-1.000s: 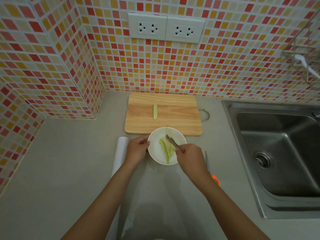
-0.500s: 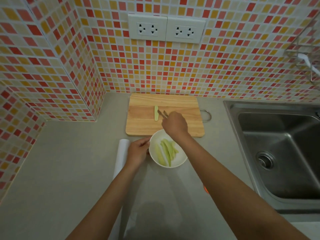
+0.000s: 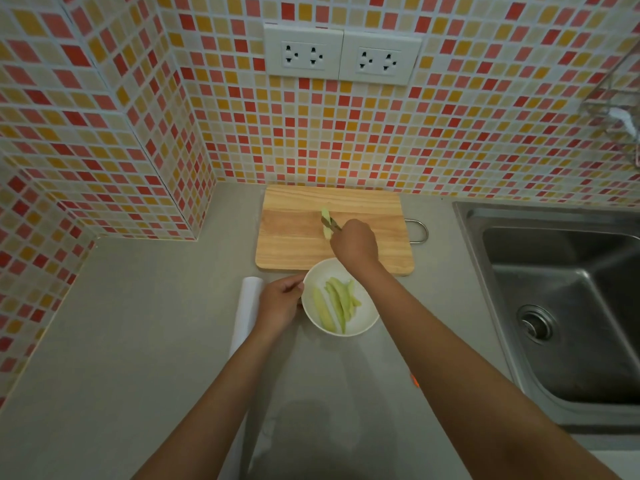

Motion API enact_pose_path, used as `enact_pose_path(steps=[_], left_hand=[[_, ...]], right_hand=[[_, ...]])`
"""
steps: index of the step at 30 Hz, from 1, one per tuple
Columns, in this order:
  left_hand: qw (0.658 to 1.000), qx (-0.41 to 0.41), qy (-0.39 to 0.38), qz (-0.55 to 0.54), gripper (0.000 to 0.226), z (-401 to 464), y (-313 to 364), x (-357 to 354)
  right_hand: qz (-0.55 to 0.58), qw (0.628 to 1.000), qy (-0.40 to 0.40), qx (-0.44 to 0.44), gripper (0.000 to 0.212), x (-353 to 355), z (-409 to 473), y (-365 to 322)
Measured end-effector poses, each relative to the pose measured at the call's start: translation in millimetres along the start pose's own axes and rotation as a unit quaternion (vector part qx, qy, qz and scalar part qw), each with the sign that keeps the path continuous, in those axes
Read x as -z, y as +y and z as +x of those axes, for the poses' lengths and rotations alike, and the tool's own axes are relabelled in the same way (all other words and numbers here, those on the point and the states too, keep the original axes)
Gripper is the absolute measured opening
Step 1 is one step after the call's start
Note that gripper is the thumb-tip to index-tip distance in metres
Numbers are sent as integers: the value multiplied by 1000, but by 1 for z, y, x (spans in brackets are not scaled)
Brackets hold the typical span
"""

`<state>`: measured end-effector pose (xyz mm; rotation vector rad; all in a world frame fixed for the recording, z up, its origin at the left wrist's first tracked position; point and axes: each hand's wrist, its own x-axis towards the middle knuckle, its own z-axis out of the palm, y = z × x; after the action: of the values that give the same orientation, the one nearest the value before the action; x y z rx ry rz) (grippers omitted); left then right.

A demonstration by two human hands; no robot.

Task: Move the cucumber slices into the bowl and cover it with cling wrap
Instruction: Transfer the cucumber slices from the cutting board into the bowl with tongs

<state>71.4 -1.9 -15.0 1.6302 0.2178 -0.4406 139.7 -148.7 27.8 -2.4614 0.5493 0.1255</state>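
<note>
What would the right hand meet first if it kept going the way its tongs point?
The last cucumber slice on the cutting board; the right hand has its tongs at it already, contact unclear.

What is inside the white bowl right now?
The white bowl holds several long cucumber slices. The right forearm crosses its upper right rim, so anything under that edge is hidden. The left hand holds its left rim.

Two bare forearms come into view from the bottom edge, with no sleeve on either as far up as the picture shows. No watch, bracelet or band shows at either wrist. The left hand [image 3: 281, 303] and the right hand [image 3: 354, 244] wear no gloves, and no ring can be made out on the fingers that are in view.
</note>
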Motion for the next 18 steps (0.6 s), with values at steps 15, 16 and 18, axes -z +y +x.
enact_pose_path(steps=[15, 16, 18], left_hand=[[1000, -7, 12, -6, 29, 1, -3, -2], [1000, -10, 12, -6, 29, 0, -2, -2], [1000, -15, 12, -6, 29, -1, -1, -2]], right_hand=[[-62, 998, -32, 1, 27, -7, -140, 66], [-72, 997, -28, 2, 27, -11, -139, 65], [-93, 995, -26, 3, 28, -17, -138, 63]])
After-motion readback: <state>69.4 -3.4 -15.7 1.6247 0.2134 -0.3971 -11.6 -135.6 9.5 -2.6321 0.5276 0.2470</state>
